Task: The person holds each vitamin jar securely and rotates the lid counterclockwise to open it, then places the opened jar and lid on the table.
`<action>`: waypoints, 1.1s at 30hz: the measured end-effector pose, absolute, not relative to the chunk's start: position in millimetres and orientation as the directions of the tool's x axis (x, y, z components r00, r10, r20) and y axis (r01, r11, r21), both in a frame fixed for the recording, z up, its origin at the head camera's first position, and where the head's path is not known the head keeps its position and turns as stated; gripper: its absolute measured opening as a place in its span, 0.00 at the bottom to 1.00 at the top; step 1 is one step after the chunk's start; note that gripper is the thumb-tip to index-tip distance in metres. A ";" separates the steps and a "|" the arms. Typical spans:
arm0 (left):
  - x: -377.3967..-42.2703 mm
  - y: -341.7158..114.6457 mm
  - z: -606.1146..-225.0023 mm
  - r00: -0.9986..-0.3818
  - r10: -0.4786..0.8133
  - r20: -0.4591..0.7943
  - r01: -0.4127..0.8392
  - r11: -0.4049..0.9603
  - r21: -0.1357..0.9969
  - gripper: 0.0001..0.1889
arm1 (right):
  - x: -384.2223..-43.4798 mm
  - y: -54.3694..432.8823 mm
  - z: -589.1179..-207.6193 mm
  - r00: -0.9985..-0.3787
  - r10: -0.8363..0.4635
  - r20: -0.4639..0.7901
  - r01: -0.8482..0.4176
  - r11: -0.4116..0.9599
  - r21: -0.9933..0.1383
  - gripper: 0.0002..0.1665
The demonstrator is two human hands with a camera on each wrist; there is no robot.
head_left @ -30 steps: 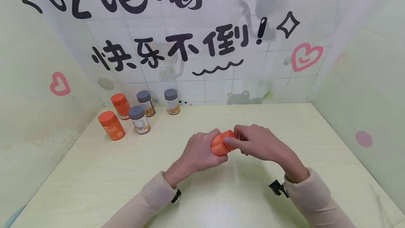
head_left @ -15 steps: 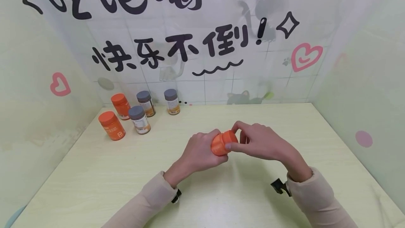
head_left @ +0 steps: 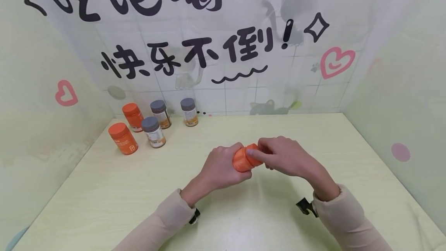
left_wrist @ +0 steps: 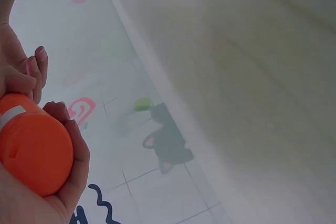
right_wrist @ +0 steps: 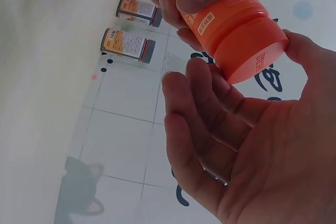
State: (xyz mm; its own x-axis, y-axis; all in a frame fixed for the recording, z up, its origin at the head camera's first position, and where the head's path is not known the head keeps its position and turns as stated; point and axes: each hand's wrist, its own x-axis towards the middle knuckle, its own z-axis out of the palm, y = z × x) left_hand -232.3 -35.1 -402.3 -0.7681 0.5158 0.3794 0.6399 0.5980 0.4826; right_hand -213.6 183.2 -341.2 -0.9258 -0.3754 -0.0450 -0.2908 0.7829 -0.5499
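An orange bottle (head_left: 241, 161) is held tilted above the table, its lid end toward the right. My left hand (head_left: 220, 167) wraps round its body; the left wrist view shows the round base of the bottle (left_wrist: 39, 153) in the palm. At the other end, my right hand (head_left: 289, 157) pinches the orange lid (right_wrist: 253, 51) between thumb and fingers. The right wrist view shows the thumb on one side of the lid, with the other fingers curled loosely. The lid still sits on the bottle.
Two orange bottles (head_left: 123, 139) and several smaller grey-capped bottles (head_left: 154, 133) stand upright at the table's back left. The pale table (head_left: 223, 220) meets a patterned wall covering (head_left: 240, 100) at the back and sides.
Half a second ago the right fingers were spread wider and the thumb lower on the lid. Now the thumb is higher and the hand closer round the lid. The left hand stays put.
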 end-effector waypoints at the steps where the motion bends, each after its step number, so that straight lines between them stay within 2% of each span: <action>1: -232.2 -35.2 -402.0 -0.769 0.516 0.376 0.639 0.600 0.482 0.16 | -213.7 183.3 -341.0 -0.923 -0.381 -0.045 -0.295 0.779 -0.553 0.29; 10: -233.2 -35.3 -402.1 -0.764 0.515 0.389 0.645 0.602 0.471 0.17 | -213.5 185.5 -338.0 -0.914 -0.404 -0.032 -0.320 0.768 -0.554 0.20; 17: -233.2 -35.6 -403.2 -0.758 0.517 0.399 0.653 0.596 0.467 0.16 | -213.5 187.3 -337.6 -0.904 -0.427 -0.027 -0.340 0.755 -0.560 0.24; 33: -232.5 -35.3 -403.2 -0.763 0.514 0.392 0.647 0.598 0.473 0.17 | -214.4 186.8 -339.9 -0.927 -0.371 -0.061 -0.283 0.794 -0.539 0.32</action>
State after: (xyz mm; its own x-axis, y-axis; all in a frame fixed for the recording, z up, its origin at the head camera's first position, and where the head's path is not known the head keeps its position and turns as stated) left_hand -232.5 -35.3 -403.2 -0.7627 0.5143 0.3921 0.6467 0.5982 0.4733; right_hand -214.4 186.8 -339.9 -0.9265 -0.3713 -0.0607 -0.2828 0.7937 -0.5385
